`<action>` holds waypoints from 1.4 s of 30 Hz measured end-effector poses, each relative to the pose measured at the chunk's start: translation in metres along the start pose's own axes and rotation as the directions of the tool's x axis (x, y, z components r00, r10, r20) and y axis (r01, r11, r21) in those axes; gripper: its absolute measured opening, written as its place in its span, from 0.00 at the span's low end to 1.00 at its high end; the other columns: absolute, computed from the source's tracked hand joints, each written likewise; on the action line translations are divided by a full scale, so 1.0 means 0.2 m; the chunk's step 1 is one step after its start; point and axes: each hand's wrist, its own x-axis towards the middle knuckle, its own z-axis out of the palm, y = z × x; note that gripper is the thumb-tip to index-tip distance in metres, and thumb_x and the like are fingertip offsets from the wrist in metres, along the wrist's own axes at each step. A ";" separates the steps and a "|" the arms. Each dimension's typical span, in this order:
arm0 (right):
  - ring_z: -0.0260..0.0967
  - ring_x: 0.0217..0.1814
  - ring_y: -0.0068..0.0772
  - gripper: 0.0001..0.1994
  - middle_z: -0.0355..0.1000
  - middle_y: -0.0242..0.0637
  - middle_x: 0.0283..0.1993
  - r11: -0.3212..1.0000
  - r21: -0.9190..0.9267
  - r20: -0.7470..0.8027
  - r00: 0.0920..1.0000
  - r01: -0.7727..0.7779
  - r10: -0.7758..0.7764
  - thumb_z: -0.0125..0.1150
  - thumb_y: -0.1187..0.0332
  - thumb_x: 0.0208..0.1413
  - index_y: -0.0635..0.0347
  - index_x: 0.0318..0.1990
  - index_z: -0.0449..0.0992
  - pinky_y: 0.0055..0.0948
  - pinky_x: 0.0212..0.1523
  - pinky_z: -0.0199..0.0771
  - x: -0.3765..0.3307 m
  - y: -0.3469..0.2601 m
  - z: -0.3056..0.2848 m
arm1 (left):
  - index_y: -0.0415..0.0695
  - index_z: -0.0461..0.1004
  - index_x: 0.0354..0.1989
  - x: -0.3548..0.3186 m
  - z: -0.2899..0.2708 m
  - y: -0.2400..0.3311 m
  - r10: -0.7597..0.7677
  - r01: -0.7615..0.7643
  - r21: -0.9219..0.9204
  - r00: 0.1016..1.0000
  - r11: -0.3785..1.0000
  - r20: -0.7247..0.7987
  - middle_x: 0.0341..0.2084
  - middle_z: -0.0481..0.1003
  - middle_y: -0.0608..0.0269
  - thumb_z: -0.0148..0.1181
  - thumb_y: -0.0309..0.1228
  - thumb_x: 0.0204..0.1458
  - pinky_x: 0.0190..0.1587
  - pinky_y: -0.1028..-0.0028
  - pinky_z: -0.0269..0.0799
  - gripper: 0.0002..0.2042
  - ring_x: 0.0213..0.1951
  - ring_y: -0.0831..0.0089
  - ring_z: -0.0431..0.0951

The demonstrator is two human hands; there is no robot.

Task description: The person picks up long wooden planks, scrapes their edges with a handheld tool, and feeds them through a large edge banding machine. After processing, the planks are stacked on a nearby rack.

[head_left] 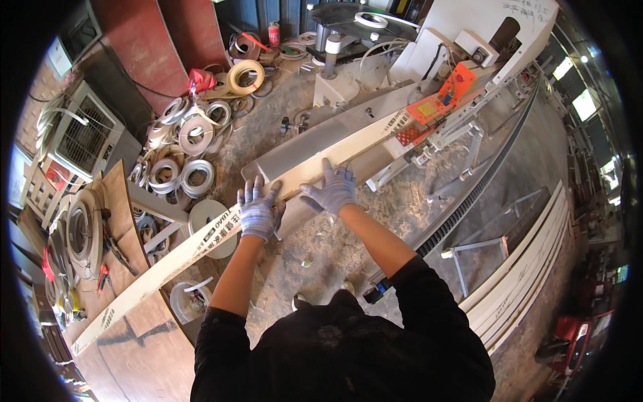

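A long pale board (167, 264) runs diagonally from the lower left up to the machine (429, 100) at the upper right. It lies on the machine's grey infeed table (295, 151). My left hand (260, 209), in a grey-blue knit glove, presses flat on the board with fingers spread. My right hand (331, 189), gloved the same way, also rests flat on the board a little further along, fingers apart. Neither hand wraps around the board.
Several rolls of edge tape (187, 144) lie piled on the dusty floor at the left. A brown workbench (107, 221) holds tools and more rolls. A stack of white boards (529, 268) lies at the right beside a black conveyor track (482, 184).
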 end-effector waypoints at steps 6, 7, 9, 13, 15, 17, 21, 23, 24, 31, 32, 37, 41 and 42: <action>0.36 0.77 0.66 0.55 0.45 0.67 0.72 1.000 -0.009 -0.037 0.999 0.000 0.000 0.57 0.26 0.44 0.50 0.74 0.50 0.52 0.74 0.32 0.15 0.22 -0.11 | 0.63 0.62 0.68 0.17 0.00 0.29 -0.041 0.039 0.057 0.998 0.998 0.041 0.70 0.54 0.49 0.53 0.47 0.58 0.71 0.47 0.40 0.28 0.70 0.45 0.52; 0.36 0.77 0.66 0.55 0.45 0.67 0.73 1.000 0.000 -0.039 0.999 -0.001 0.001 0.56 0.25 0.44 0.49 0.74 0.50 0.53 0.74 0.32 0.18 0.27 -0.11 | 0.64 0.62 0.68 0.19 0.01 0.34 -0.044 0.041 0.060 0.998 0.997 0.041 0.70 0.53 0.49 0.53 0.47 0.58 0.71 0.47 0.40 0.27 0.70 0.45 0.52; 0.35 0.77 0.66 0.54 0.45 0.67 0.73 1.000 -0.003 -0.060 0.998 0.006 -0.006 0.55 0.25 0.44 0.48 0.74 0.50 0.54 0.74 0.32 0.24 0.36 -0.12 | 0.64 0.62 0.68 0.25 0.03 0.41 -0.047 0.044 0.070 0.998 0.997 0.033 0.71 0.53 0.49 0.53 0.47 0.58 0.71 0.47 0.40 0.27 0.70 0.46 0.52; 0.35 0.78 0.64 0.53 0.44 0.66 0.73 0.999 0.024 -0.092 0.996 0.021 -0.019 0.49 0.24 0.48 0.52 0.74 0.50 0.54 0.74 0.32 0.33 0.55 -0.17 | 0.68 0.61 0.69 0.37 0.09 0.56 -0.053 0.050 0.047 0.996 0.998 0.065 0.72 0.51 0.49 0.52 0.49 0.58 0.71 0.44 0.37 0.27 0.72 0.44 0.47; 0.35 0.78 0.62 0.53 0.44 0.67 0.73 0.987 0.118 -0.079 0.992 0.109 -0.100 0.45 0.24 0.50 0.56 0.73 0.49 0.53 0.75 0.28 0.32 0.59 -0.17 | 0.70 0.60 0.68 0.43 0.13 0.62 -0.060 0.057 0.047 0.995 0.997 0.075 0.72 0.51 0.49 0.52 0.50 0.59 0.71 0.44 0.36 0.27 0.72 0.43 0.47; 0.35 0.79 0.60 0.53 0.44 0.66 0.73 0.976 0.144 -0.073 0.985 0.165 -0.155 0.42 0.24 0.51 0.59 0.73 0.49 0.52 0.75 0.25 0.29 0.58 -0.15 | 0.71 0.60 0.68 0.49 0.16 0.69 -0.043 0.041 0.024 0.997 0.999 0.068 0.72 0.50 0.49 0.52 0.50 0.59 0.71 0.43 0.35 0.27 0.72 0.43 0.47; 0.32 0.79 0.59 0.56 0.43 0.68 0.73 0.981 0.132 -0.067 0.989 0.140 -0.132 0.40 0.21 0.49 0.60 0.73 0.49 0.51 0.75 0.20 0.26 0.51 -0.10 | 0.72 0.60 0.68 0.62 0.21 0.85 -0.067 0.062 0.056 0.994 0.996 0.082 0.72 0.50 0.51 0.52 0.52 0.57 0.72 0.44 0.33 0.28 0.73 0.46 0.47; 0.30 0.80 0.60 0.57 0.42 0.68 0.73 0.992 0.083 -0.077 0.993 0.094 -0.088 0.41 0.21 0.48 0.60 0.73 0.49 0.52 0.75 0.21 0.30 0.51 -0.13 | 0.72 0.59 0.69 0.68 0.21 0.90 -0.073 0.066 0.055 0.989 0.996 0.131 0.73 0.48 0.52 0.53 0.54 0.56 0.72 0.45 0.32 0.30 0.74 0.48 0.44; 0.28 0.80 0.62 0.57 0.40 0.69 0.73 0.990 0.109 -0.049 0.996 0.086 -0.081 0.43 0.20 0.46 0.58 0.73 0.48 0.52 0.75 0.24 0.33 0.54 -0.16 | 0.72 0.59 0.69 0.70 0.21 0.90 -0.073 0.069 0.036 0.986 0.997 0.148 0.73 0.48 0.52 0.53 0.54 0.55 0.72 0.45 0.32 0.30 0.74 0.48 0.44; 0.36 0.77 0.66 0.58 0.42 0.70 0.73 0.999 0.037 0.089 0.996 0.001 -0.004 0.48 0.20 0.43 0.52 0.75 0.47 0.53 0.74 0.34 0.52 0.72 -0.36 | 0.67 0.56 0.71 0.43 0.16 0.63 -0.016 0.006 0.052 0.983 0.999 0.181 0.73 0.47 0.53 0.54 0.53 0.56 0.73 0.52 0.34 0.33 0.73 0.48 0.44; 0.35 0.78 0.66 0.59 0.42 0.70 0.73 0.999 0.034 0.060 0.998 -0.015 0.013 0.49 0.20 0.41 0.50 0.74 0.48 0.53 0.74 0.32 0.54 0.74 -0.36 | 0.67 0.56 0.71 0.37 0.15 0.58 -0.021 0.013 0.049 0.985 0.999 0.173 0.73 0.47 0.53 0.53 0.52 0.56 0.73 0.53 0.35 0.32 0.73 0.48 0.44; 0.27 0.80 0.62 0.58 0.39 0.67 0.75 0.998 -0.039 -0.012 0.998 -0.058 0.058 0.48 0.20 0.42 0.46 0.75 0.44 0.50 0.76 0.25 0.66 0.90 -0.40 | 0.68 0.56 0.71 0.29 0.09 0.50 -0.090 0.072 0.147 0.989 0.986 0.117 0.72 0.49 0.51 0.51 0.48 0.59 0.73 0.53 0.37 0.29 0.72 0.45 0.48; 0.35 0.79 0.61 0.54 0.43 0.63 0.75 0.999 -0.026 -0.073 0.997 -0.020 0.018 0.45 0.23 0.48 0.51 0.74 0.47 0.52 0.75 0.33 0.65 0.99 -0.47 | 0.72 0.57 0.70 0.40 0.13 0.60 -0.084 0.073 0.122 0.992 0.990 0.094 0.73 0.49 0.51 0.52 0.51 0.58 0.72 0.50 0.38 0.29 0.72 0.46 0.48; 0.38 0.78 0.61 0.53 0.44 0.62 0.74 0.999 0.031 -0.074 0.997 0.008 -0.005 0.44 0.23 0.50 0.53 0.74 0.48 0.53 0.74 0.34 0.61 0.97 -0.46 | 0.72 0.57 0.70 0.44 0.15 0.63 -0.086 0.073 0.135 0.992 0.988 0.094 0.73 0.49 0.52 0.52 0.51 0.58 0.72 0.50 0.38 0.29 0.72 0.46 0.48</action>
